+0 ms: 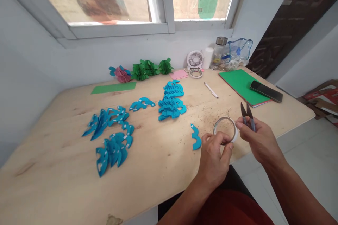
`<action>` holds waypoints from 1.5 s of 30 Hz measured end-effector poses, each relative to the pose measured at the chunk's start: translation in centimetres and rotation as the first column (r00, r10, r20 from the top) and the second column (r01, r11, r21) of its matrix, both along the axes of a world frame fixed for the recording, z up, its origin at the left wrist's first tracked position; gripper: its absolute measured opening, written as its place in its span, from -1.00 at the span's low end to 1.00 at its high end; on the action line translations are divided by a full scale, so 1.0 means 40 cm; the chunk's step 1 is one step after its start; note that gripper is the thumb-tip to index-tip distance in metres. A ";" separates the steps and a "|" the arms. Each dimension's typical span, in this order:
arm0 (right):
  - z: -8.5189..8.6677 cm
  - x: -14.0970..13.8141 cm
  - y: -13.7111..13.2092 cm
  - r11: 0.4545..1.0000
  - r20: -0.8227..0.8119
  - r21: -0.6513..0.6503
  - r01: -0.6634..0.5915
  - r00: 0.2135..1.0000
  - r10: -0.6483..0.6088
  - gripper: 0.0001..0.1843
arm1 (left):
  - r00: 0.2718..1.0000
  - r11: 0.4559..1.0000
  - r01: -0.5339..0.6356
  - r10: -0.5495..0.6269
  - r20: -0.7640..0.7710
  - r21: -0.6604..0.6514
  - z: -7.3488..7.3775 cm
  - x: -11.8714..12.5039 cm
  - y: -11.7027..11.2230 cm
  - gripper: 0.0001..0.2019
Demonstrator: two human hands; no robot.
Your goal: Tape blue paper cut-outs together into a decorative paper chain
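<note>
My left hand (215, 154) pinches the near rim of a white tape roll (225, 127), held just above the wooden table (66, 179). My right hand (257, 137) grips small thread snips (247, 114), blades pointing up, and its fingertips touch the roll's right side. A single blue paper cutout (195, 137) lies just left of my left hand. Piles of blue cutouts lie further left (111, 133) and in the middle of the table (171, 103).
Green (150, 67) and pink (120, 74) folded paper shapes line the back wall. A green folder (241, 84) with a phone (266, 90) lies at the right. A pen (211, 90), another tape roll (195, 73), a small fan (195, 59) and a jar (219, 52) stand behind.
</note>
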State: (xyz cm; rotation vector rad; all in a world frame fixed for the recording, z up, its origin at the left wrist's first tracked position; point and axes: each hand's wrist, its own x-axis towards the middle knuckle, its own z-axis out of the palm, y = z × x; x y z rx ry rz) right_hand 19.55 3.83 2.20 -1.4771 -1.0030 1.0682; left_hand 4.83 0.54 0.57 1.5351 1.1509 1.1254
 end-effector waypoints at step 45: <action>0.014 0.004 -0.101 0.907 0.290 -0.014 -0.422 0.866 0.407 -0.51 | 0.899 0.904 -0.063 0.235 0.369 -0.423 0.033 -0.009 -0.051 -0.86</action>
